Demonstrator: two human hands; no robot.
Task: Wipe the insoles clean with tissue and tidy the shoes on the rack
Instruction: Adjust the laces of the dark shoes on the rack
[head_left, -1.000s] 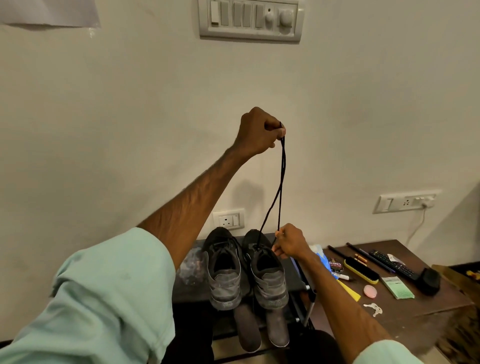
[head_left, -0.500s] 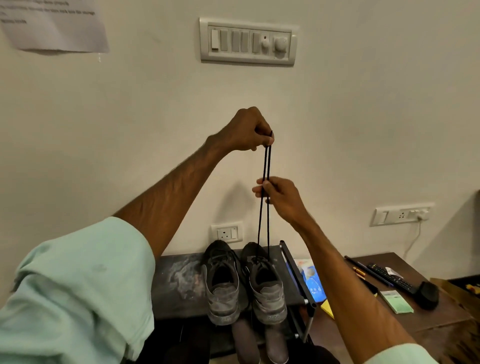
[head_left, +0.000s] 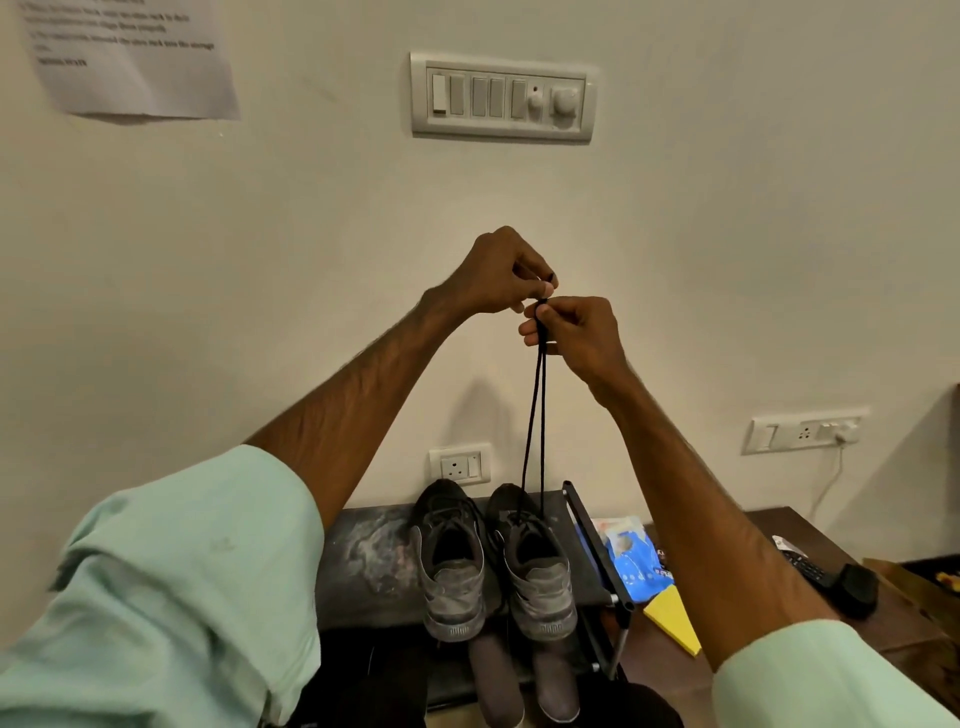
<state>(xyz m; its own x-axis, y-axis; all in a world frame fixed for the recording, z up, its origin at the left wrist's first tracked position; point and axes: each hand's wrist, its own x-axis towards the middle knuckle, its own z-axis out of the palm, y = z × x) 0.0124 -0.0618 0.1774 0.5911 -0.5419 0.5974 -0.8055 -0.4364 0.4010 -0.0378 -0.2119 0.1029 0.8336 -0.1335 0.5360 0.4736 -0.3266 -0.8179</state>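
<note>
Black fabric, scuffed with pale smudges, covers the top shelf of the shoe rack (head_left: 363, 561), which stands against a plain cream wall. A dark grey left shoe (head_left: 452, 566) and right shoe (head_left: 537, 571) sit side by side on that shelf, toes to the wall and heels toward me. Two grey insoles (head_left: 496, 686) lie on the rack's lower tier, sticking out from under the heels.

High above the rack my hands meet. My left hand (head_left: 498, 275) pinches the tips of the black lace (head_left: 536, 415) between thumb and fingers. My right hand (head_left: 579, 332), touching it just beneath, pinches both strands, which run straight down into the right shoe.

Just above the rack the wall carries a white socket (head_left: 460, 464). Far above the rack is a switch panel (head_left: 503, 96), and up to the rack's left hangs a sheet of paper (head_left: 130, 57), its print too blurred to read. Right of the rack stands a dark wooden table (head_left: 769, 525) holding a blue packet (head_left: 634, 561), a yellow wedge (head_left: 672, 618) and a remote (head_left: 802, 565). Above the table is a second socket (head_left: 802, 428) with a plug in it.
</note>
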